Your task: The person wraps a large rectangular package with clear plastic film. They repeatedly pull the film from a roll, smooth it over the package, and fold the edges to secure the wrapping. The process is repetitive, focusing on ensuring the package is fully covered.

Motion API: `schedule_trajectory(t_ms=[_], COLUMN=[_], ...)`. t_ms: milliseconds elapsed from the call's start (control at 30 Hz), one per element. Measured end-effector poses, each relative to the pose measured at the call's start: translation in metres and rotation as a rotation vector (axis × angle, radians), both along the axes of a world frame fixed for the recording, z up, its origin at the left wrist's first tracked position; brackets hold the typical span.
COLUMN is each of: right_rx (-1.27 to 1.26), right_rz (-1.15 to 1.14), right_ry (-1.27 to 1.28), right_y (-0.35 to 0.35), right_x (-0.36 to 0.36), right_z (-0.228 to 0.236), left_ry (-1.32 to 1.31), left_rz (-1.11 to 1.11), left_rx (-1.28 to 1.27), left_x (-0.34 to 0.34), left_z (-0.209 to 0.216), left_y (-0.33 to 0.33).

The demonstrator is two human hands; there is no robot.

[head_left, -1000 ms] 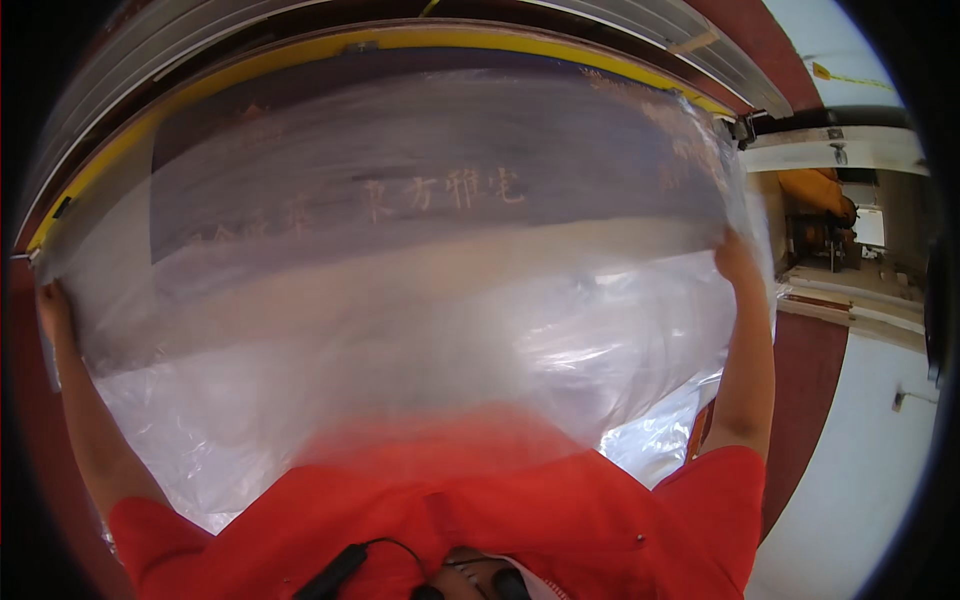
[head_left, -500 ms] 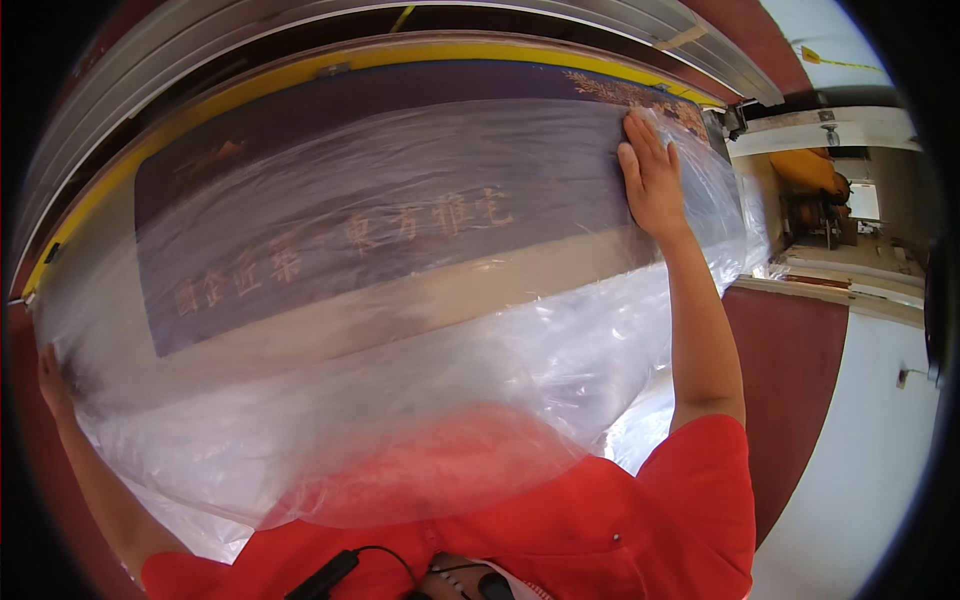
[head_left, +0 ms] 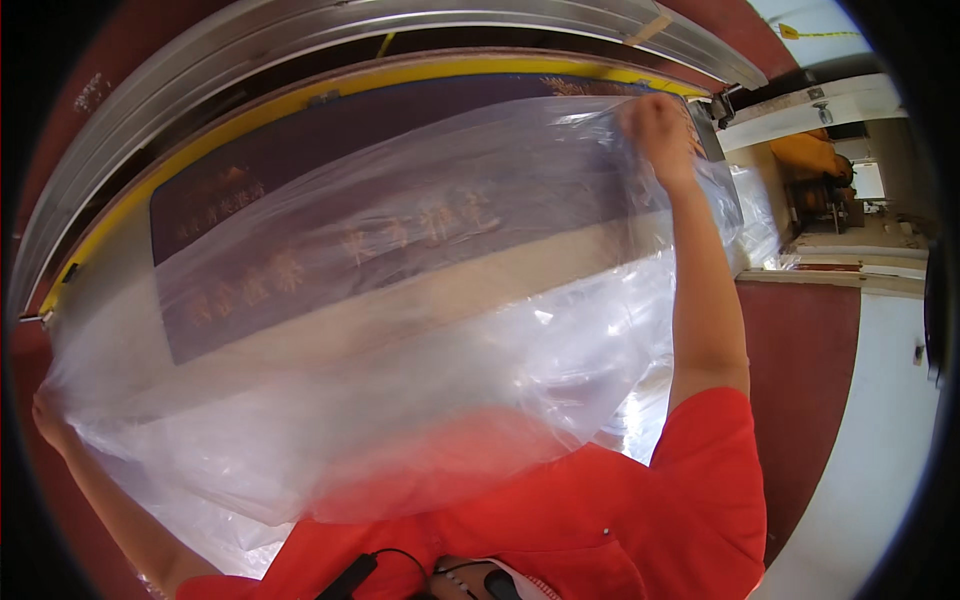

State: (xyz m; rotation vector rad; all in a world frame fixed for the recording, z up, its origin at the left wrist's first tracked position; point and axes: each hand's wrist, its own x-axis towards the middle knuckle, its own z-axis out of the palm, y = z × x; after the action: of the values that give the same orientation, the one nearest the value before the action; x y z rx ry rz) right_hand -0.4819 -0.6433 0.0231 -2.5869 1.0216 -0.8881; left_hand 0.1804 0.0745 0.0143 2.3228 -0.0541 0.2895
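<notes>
A wide sheet of clear plastic film (head_left: pixel 240 430) stretches between my two hands and drapes over a dark purple printed panel (head_left: pixel 330 125) and down across my red shirt. Gold lettering on the panel shows hazily through it. At the far left my left hand (head_left: pixel 50 420) is closed on the film's edge, where creases gather. My right hand (head_left: pixel 658 135) is a blurred fist near the panel's upper right corner, with film bunched at it. Its fingertips are hidden.
A yellow strip (head_left: pixel 420 68) runs along the far edge, with a ribbed metal rail (head_left: pixel 480 18) beyond. On the right are a red-brown and white wall (head_left: pixel 800 340) and an opening that shows an orange object (head_left: pixel 808 155). More crumpled film (head_left: pixel 760 225) hangs beside that opening.
My right hand has gone from lying flat on the film to a fist. My left hand has moved down and toward me, and the film has lifted and shifted off the panel's upper left.
</notes>
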Motion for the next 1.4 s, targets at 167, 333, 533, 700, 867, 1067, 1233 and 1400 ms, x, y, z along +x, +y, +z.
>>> schedule_trajectory(t_ms=[167, 333, 533, 700, 867, 1067, 1233, 1400], right_rx=[0.167, 0.001, 0.192, 0.157, 0.125, 0.256, 0.529, 0.502], right_rz=[-0.32, -0.456, -0.53, -0.7, -0.681, -0.666, -0.436, -0.375], right_ry=[-0.063, -0.019, -0.28, -0.138, -0.233, -0.288, -0.361, -0.007], right_y=[0.005, -0.055, -0.102, -0.095, -0.104, -0.087, -0.098, -0.028], right_x=[-0.007, 0.003, 0.025, 0.029, 0.023, 0.025, 0.029, 0.047], right_z=[-0.009, 0.009, -0.043, -0.046, -0.052, -0.034, -0.039, 0.016], left_ry=[-0.351, -0.207, -0.085, 0.096, 0.188, -0.028, -0.097, 0.23], left_rz=[0.067, 0.047, 0.054, 0.227, 0.462, 0.001, -0.151, -0.298], left_rx=[0.446, 0.434, 0.477, 0.467, 0.276, 0.658, 0.794, -0.162], left_x=[0.051, 0.092, 0.153, 0.13, 0.107, 0.102, 0.151, 0.115], left_z=[-0.081, -0.09, -0.111, -0.085, -0.062, -0.08, -0.077, -0.046], left_y=[-0.037, -0.169, -0.133, -0.128, -0.164, -0.141, -0.072, -0.11])
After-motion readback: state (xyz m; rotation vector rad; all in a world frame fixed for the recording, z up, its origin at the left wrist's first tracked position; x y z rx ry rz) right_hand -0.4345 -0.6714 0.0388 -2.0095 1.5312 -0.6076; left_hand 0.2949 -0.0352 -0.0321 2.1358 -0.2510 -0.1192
